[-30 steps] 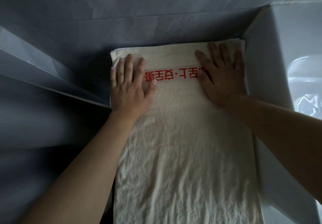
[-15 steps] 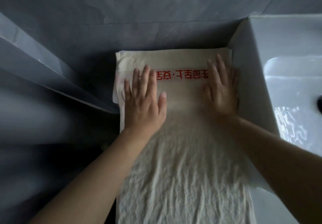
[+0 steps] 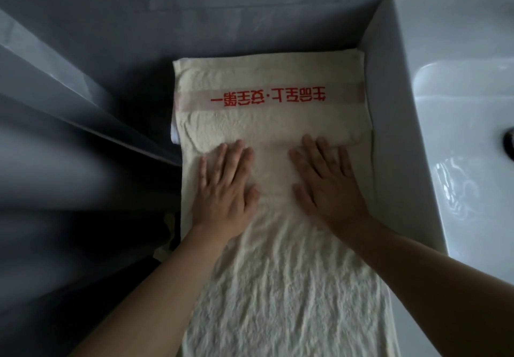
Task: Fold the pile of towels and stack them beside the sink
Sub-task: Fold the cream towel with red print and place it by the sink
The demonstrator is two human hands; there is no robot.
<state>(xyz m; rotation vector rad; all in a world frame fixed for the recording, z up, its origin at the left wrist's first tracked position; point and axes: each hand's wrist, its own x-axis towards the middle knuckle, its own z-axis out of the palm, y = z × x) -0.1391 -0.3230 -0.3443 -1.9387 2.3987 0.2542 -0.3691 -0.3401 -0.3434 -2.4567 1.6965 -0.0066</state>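
A cream towel [image 3: 278,287] lies stretched out on the dark counter left of the white sink [image 3: 456,123], its far end bearing a pale band with red characters [image 3: 268,96]. The far part sits raised, as if over folded layers, with a white edge [image 3: 174,134] peeking out at its left. My left hand [image 3: 225,192] and my right hand [image 3: 326,187] both press flat on the towel's middle, fingers straight, just below the raised part.
The sink's tall white side wall [image 3: 389,139] runs right along the towel's right edge. A grey tiled wall [image 3: 250,9] stands behind. At the left a grey slanted ledge [image 3: 69,98] runs close to the towel's corner. A dark drain [image 3: 509,141] shows in the basin.
Both hands have slid toward me along the towel, from the red-lettered band to its middle, uncovering the whole line of characters.
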